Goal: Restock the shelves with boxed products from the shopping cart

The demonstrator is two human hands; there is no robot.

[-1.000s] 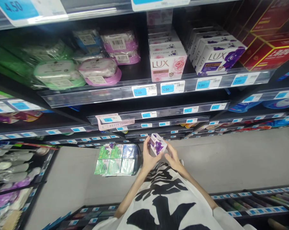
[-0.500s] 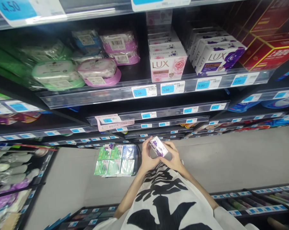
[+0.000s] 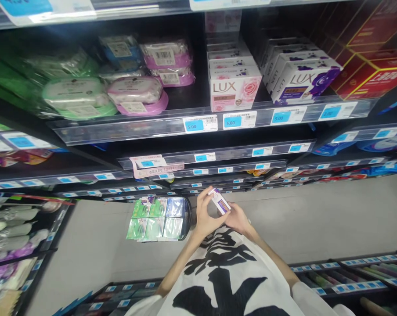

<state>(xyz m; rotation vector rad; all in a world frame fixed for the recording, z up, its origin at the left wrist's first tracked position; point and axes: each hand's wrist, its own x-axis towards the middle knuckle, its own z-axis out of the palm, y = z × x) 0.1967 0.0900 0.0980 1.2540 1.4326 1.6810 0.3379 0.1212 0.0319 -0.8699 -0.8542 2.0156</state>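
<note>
Low in front of my chest I hold a small white and purple soap box (image 3: 220, 201) with both hands. My left hand (image 3: 205, 216) grips its left side, fingers curled round the top end. My right hand (image 3: 238, 218) cups it from below on the right. The box is turned so a narrow side faces me. On the shelf above stand matching purple LUX soap boxes (image 3: 300, 80) and pink LUX soap boxes (image 3: 234, 87).
Shelves with blue price tags (image 3: 200, 124) run across the view. Green and pink wipe packs (image 3: 102, 94) lie at upper left, red boxes (image 3: 369, 72) at upper right. A round display of green and blue packets (image 3: 159, 218) stands on the grey floor (image 3: 317, 224).
Both hands have turned the soap box, from its purple front face to a narrow side. The hands have stayed in about the same place.
</note>
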